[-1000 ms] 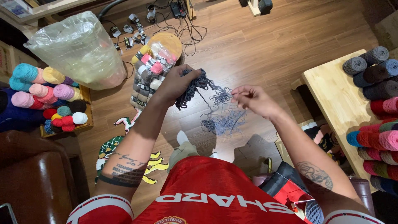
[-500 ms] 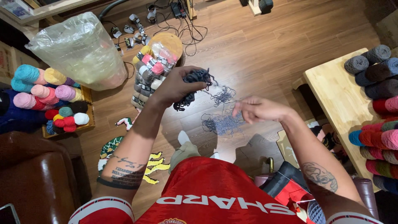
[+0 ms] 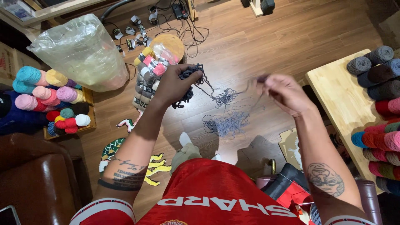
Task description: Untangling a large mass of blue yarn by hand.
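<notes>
Between both sets of fingers runs a thin grey yarn strand [image 3: 227, 96]: the left hand [image 3: 175, 85] is curled tight round a dark grey yarn clump [image 3: 189, 77], the right hand [image 3: 283, 92] pinches the strand's end, and a loose tangled yarn pile [image 3: 227, 123] lies on the wooden floor [image 3: 266, 37] below.

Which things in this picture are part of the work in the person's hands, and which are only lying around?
In hand:
- left hand gripping a dark grey ball of yarn
- right hand pinching the thin grey strand
- loose tangle of grey yarn on the floor

Lying about:
- clear plastic bag
- colourful yarn skeins in the wooden tray
- black cables
- yarn rolls on the pale wooden table
</notes>
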